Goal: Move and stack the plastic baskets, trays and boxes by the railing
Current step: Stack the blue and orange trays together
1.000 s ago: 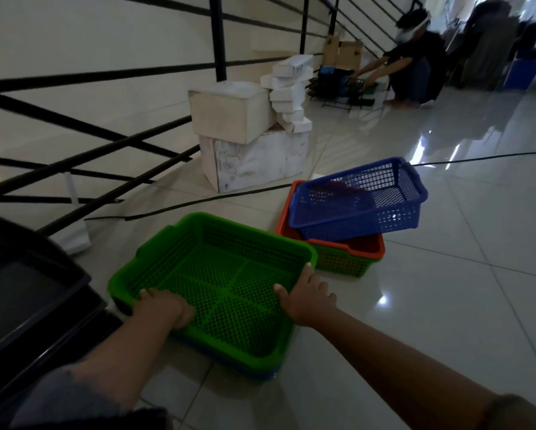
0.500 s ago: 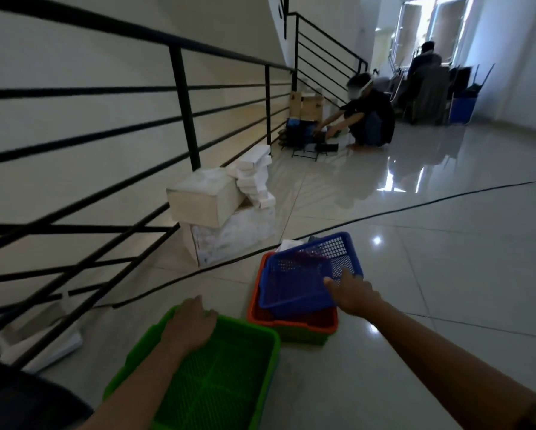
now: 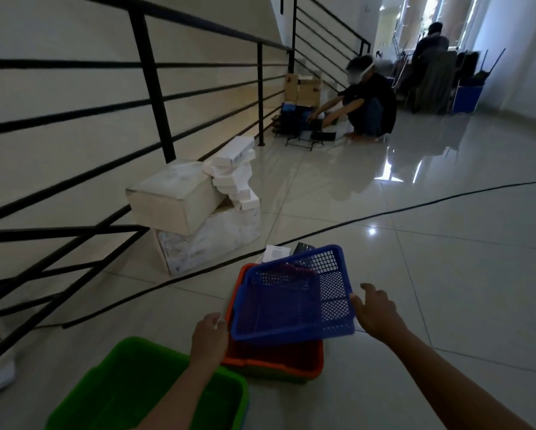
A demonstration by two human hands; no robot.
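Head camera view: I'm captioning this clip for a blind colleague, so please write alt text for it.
Two bare hands, left hand and right hand, reach to either side of a blue basket lying tilted on an orange basket. A green basket sits nearer on the tiled floor, with white boxes by a black railing.

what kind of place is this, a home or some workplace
Probably an indoor landing or hallway beside a staircase, home or workplace unclear: a black metal railing on the left, glossy tiled floor, and stairs rising behind another person crouching over items.
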